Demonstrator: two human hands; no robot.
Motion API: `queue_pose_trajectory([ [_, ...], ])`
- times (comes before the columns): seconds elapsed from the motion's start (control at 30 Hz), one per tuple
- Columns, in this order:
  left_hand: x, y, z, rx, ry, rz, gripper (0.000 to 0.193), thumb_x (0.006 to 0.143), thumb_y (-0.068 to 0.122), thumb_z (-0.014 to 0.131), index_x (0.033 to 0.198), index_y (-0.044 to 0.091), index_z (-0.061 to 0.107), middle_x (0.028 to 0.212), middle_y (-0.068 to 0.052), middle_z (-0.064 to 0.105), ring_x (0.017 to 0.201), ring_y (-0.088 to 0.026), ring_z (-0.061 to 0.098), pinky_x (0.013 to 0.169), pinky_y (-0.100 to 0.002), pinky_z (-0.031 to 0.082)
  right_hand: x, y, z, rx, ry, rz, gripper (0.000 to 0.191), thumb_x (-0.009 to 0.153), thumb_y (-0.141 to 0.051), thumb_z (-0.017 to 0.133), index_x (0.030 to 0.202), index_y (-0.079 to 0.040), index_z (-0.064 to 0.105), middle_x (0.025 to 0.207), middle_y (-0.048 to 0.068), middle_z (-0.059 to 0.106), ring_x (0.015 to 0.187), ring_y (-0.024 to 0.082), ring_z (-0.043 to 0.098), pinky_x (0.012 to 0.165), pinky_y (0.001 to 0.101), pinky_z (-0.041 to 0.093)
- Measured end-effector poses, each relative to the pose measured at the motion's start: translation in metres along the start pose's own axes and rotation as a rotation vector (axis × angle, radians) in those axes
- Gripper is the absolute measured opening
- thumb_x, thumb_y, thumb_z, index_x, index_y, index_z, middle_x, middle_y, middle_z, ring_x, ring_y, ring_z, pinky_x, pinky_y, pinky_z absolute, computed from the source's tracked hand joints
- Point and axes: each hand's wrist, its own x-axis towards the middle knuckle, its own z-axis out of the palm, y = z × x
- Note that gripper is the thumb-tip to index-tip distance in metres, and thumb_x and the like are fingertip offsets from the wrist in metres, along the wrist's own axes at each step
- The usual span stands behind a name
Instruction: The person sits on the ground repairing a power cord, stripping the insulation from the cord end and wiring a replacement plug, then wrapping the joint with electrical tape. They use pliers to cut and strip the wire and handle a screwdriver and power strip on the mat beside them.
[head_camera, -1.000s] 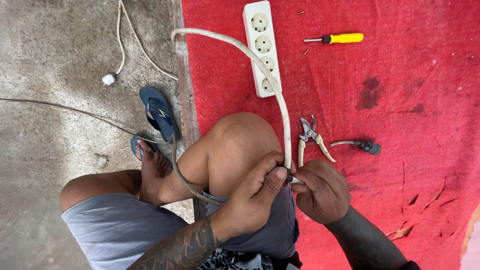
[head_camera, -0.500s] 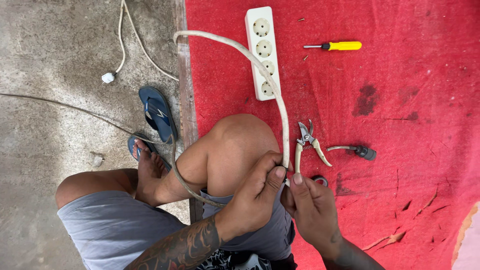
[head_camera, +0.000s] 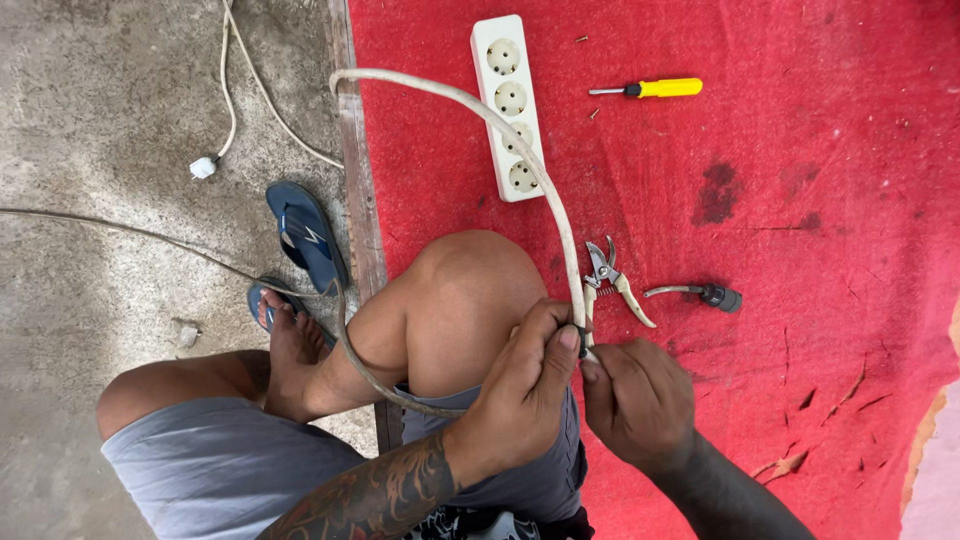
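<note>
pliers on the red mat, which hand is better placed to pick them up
Right, probably. The right hand sits just below the pliers, working at the cable end, while the left hand pinches that cable and holds it steady, farther from the tool.

Single head-worn camera, aimed steeply down from above. It views the hands closely, with knees, red carpet (head_camera: 800, 300) and concrete floor (head_camera: 100, 100) beyond.

Home floor: red carpet (head_camera: 760, 300) beside bare concrete (head_camera: 100, 120), sandals (head_camera: 305, 235).
</note>
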Motion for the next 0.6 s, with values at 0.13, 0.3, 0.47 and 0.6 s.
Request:
queue_pose_trajectory([
  [0.13,-0.004,-0.003,-0.002,0.03,-0.011,0.035,0.021,0.113,0.016,0.04,0.121,0.002,0.053,0.108,-0.012,0.057,0.1,-0.025,0.056,0.094,-0.037,0.046,-0.014,-0.003,0.014,0.14,-0.024,0.212,0.016,0.102,-0.007,0.056,0.088,-0.001,0.059,0.073,0.012,0.059,0.062,0.028,0.059,0.055,0.0384,0.045],
  [0.3,-0.005,-0.003,-0.001,0.103,0.003,0.084,0.022,0.114,0.016,0.037,0.123,0.003,0.053,0.112,-0.013,0.056,0.103,-0.027,0.056,0.097,-0.039,0.044,-0.032,0.001,0.016,0.655,-0.186,0.757,0.041,0.11,-0.024,0.048,0.078,-0.001,0.059,0.058,0.011,0.057,0.05,0.024,0.057,0.049,0.0367,0.043],
  [0.47,-0.006,0.002,-0.002,0.132,-0.033,0.049,0.025,0.114,0.016,0.038,0.128,0.001,0.052,0.116,-0.014,0.058,0.107,-0.029,0.056,0.1,-0.039,0.043,-0.024,-0.004,-0.005,1.031,-0.198,0.827,0.043,0.112,-0.029,0.052,0.087,0.005,0.06,0.071,0.015,0.063,0.061,0.023,0.063,0.057,0.0331,0.051],
  [0.6,-0.003,0.003,-0.001,0.122,-0.086,0.081,0.024,0.113,0.015,0.04,0.129,0.0,0.05,0.12,-0.015,0.056,0.112,-0.028,0.058,0.103,-0.04,0.04,-0.009,-0.021,-0.014,0.136,-0.029,0.353,0.022,0.094,-0.008,0.066,0.111,0.003,0.061,0.099,0.017,0.068,0.087,0.026,0.072,0.074,0.0313,0.056],
])
